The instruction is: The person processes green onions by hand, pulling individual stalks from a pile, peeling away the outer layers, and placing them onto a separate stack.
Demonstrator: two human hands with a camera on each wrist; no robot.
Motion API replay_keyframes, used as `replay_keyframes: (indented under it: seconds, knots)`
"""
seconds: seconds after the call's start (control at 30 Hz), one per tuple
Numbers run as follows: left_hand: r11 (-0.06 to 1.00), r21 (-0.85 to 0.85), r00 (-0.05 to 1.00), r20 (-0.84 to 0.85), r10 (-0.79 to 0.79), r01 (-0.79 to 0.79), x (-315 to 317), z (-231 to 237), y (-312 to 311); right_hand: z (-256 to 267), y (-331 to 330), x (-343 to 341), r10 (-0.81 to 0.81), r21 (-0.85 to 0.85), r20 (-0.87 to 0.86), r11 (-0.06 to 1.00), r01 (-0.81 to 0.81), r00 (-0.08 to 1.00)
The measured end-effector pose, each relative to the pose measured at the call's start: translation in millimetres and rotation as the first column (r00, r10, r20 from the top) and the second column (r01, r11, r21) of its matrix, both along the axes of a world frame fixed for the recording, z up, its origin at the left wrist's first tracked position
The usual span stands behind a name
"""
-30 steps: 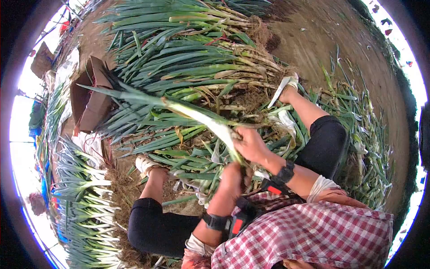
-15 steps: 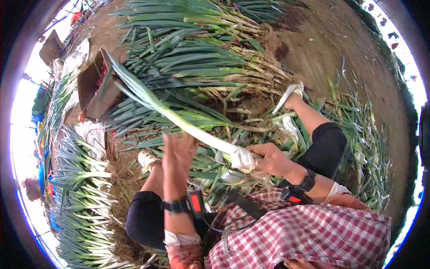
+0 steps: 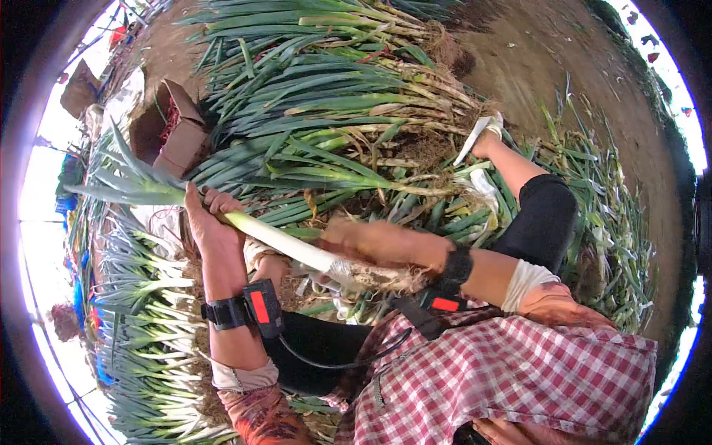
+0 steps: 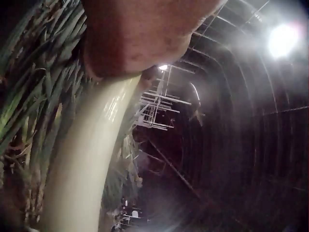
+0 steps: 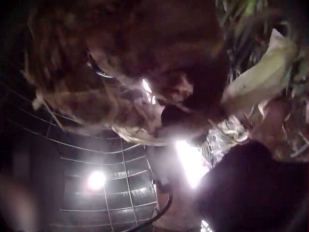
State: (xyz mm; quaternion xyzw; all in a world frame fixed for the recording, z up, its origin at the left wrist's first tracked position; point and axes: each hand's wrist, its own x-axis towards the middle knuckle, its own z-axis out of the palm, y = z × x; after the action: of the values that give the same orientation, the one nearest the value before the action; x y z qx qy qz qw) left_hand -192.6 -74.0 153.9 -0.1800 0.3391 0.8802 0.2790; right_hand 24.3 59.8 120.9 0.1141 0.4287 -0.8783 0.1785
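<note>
My left hand [image 3: 216,222] grips a large green onion [image 3: 285,243] just below its leaves, with the fingers wrapped round the stalk. The leafy tops point to the left and the long white shaft slants down to the right, ending in shaggy roots. In the left wrist view the pale shaft [image 4: 84,159] runs out from under the hand. By the root end, my right hand [image 3: 378,241] is motion-blurred and overlaps the lower shaft. Its fingers are smeared in the head view and dark in the right wrist view, so I cannot tell whether they pinch anything.
Unpeeled green onions [image 3: 334,96] lie heaped ahead, roots to the right. Cleaned onions with white shafts [image 3: 159,326] are lined up at the left. A cardboard box [image 3: 183,137] with red ties stands behind the left hand. Stripped leaves [image 3: 593,230] litter the ground at the right.
My left hand has moved left and up from the root end, past the shaft, to hold the stalk below the leaves. The onion has swung flatter, leaves leftward. My right hand has shifted left.
</note>
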Motion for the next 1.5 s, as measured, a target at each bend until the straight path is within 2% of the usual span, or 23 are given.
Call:
replay_keyframes:
  seconds: [0.13,0.2,0.23,0.37,0.4,0.47,0.5,0.57,0.6,0.63,0.73,0.8,1.0,1.17,1.23,1.27,1.3,1.33,1.37,1.4,1.43,1.47,1.5]
  knots:
    - [0.996,-0.065,0.992,-0.117,0.054,-0.061,-19.9,2.3,-26.6,-15.5,-20.8,0.9,0.149,-0.212,-0.057,0.965,-0.158,0.987]
    - [0.994,0.030,0.991,-0.080,0.108,-0.106,-28.0,3.1,-40.2,-12.7,-9.6,25.3,0.058,-0.640,0.091,0.768,0.014,0.994]
    - [0.980,-0.060,0.973,-0.144,0.179,-0.189,-30.5,5.6,-41.0,-18.0,-4.8,37.6,0.026,-0.622,0.134,0.780,0.064,0.991]
    - [0.909,-0.274,0.922,-0.317,0.222,-0.313,-35.7,12.5,-47.2,-7.7,24.0,90.9,-0.083,-0.196,0.313,0.969,0.150,0.946]
    - [0.884,-0.333,0.921,-0.320,0.221,-0.328,-25.6,17.2,-38.1,-7.1,27.8,96.3,-0.062,0.444,-0.151,0.888,0.123,0.987]
    - [0.839,-0.376,0.882,-0.412,0.230,-0.394,-15.9,16.0,-29.6,-7.0,27.7,116.2,0.253,0.838,-0.467,0.433,0.333,0.847]
    - [0.855,-0.367,0.886,-0.418,0.201,-0.367,-19.5,14.6,-33.6,-9.8,26.8,129.6,0.182,0.841,-0.500,0.337,0.424,0.847]
    - [0.788,-0.435,0.869,-0.432,0.242,-0.436,-19.8,30.1,-52.2,-11.6,49.4,167.6,-0.256,0.690,-0.201,0.648,0.322,0.946]
    - [0.705,-0.502,0.848,-0.447,0.284,-0.501,-18.6,36.9,-54.7,-10.7,70.7,190.9,-0.363,0.295,0.288,0.914,0.278,0.886]
    - [0.705,-0.497,0.846,-0.447,0.292,-0.506,-17.6,32.7,-51.5,-23.2,89.5,209.0,-0.358,0.300,0.285,0.914,0.272,0.889]
    - [0.783,-0.448,0.834,-0.529,0.156,-0.431,-17.0,5.1,-53.0,-53.8,98.4,204.6,-0.385,0.520,0.337,0.837,0.171,0.859]
    - [0.849,-0.340,0.870,-0.429,0.244,-0.406,-18.6,-7.0,-53.9,-33.8,79.2,158.2,0.048,0.952,0.171,0.249,-0.177,0.984]
    - [0.870,-0.280,0.863,-0.430,0.264,-0.406,43.1,33.4,-44.4,-54.5,72.5,142.7,0.099,0.898,0.395,0.167,-0.407,0.913]
    - [0.780,-0.346,0.814,-0.477,0.332,-0.521,0.5,60.3,-108.9,-53.1,71.7,141.6,0.092,0.874,0.438,0.189,-0.447,0.894]
    - [0.464,-0.674,0.789,-0.606,0.098,-0.575,-76.2,66.6,-188.7,-50.5,68.0,135.1,0.069,0.845,0.495,0.194,-0.498,0.866]
    - [0.472,-0.679,0.793,-0.604,0.076,-0.562,-93.3,79.7,-223.3,-49.3,64.9,135.3,0.067,0.841,0.505,0.189,-0.508,0.861]
    - [0.066,-0.757,0.641,-0.593,-0.488,-0.650,-133.0,58.3,-307.2,-51.1,62.6,134.4,0.084,0.853,0.482,0.181,-0.489,0.872]
    - [0.279,-0.761,0.809,-0.570,0.141,-0.585,-122.2,94.1,-304.7,-56.2,64.0,131.8,0.096,0.871,0.451,0.172,-0.461,0.888]
    - [-0.102,-0.687,0.664,-0.636,-0.395,-0.719,-132.5,94.3,-355.2,-67.0,65.6,136.3,0.136,0.900,0.401,0.125,-0.417,0.906]
    - [-0.326,-0.378,0.456,-0.335,-0.824,-0.867,-140.5,91.6,-405.6,-62.5,63.0,134.6,0.120,0.897,0.409,0.129,-0.423,0.905]
    - [0.056,-0.548,0.388,-0.657,-0.647,-0.835,-121.1,91.6,-391.2,-55.4,57.1,127.9,0.111,0.845,0.468,0.234,-0.481,0.876]
    - [0.270,-0.567,0.385,-0.771,-0.508,-0.778,-105.8,95.0,-379.5,-51.5,55.2,125.5,0.107,0.782,0.521,0.337,-0.524,0.847]
    - [0.474,-0.515,0.395,-0.856,-0.334,-0.715,-90.6,98.4,-367.4,-63.8,57.5,130.1,0.156,0.817,0.503,0.235,-0.527,0.850]
